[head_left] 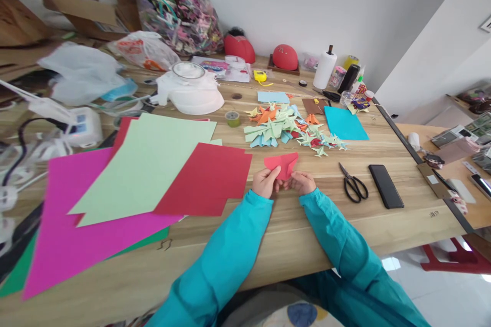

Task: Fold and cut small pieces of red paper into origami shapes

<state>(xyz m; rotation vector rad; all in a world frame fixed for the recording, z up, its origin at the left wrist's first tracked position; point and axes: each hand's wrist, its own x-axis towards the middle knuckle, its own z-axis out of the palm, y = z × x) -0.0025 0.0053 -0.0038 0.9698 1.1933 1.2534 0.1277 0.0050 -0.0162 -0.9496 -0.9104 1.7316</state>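
Observation:
My left hand and my right hand both pinch a partly folded piece of red paper that lies on the wooden table. Their fingers are closed on its near edge, one hand at each side. Both arms are in teal sleeves. Just beyond the paper lies a heap of folded paper figures in green, orange, blue and red.
Large sheets lie at the left: red, pale green, magenta. Scissors and a black phone rest at the right. A cyan sheet, tape roll, white bowl-like appliance, bags and boxes crowd the back.

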